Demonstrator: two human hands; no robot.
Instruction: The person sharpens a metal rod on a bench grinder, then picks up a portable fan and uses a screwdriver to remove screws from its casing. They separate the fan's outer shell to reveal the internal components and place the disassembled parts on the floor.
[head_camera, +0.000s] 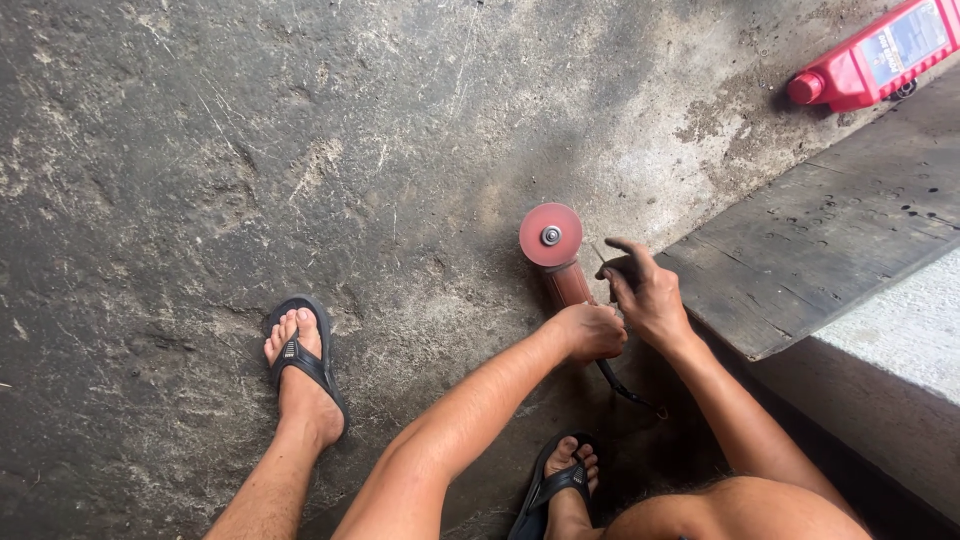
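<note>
Red-bodied angle grinder (562, 268) lies on the grey concrete floor (250, 150), near the lower edge of a dark wooden plank (820, 240) that runs diagonally at the right. Its long axis runs away from the person and slightly leftward, with the round reddish disc (550, 235) at the far end, facing up toward the camera, and a black cord (625, 388) trailing back from the near end.

The left hand (592, 330) is closed around the rear of the grinder body, forearm reaching forward from the lower left. The right hand (645, 290) sits just beside it on the right, fingers curled and pressing around the tool's side, index finger bent above; exactly what it pinches cannot be told.

Two feet in black flip-flops (305, 360) rest on the floor. A red plastic bottle (880, 55) lies at the far right corner, by the plank's upper edge.
</note>
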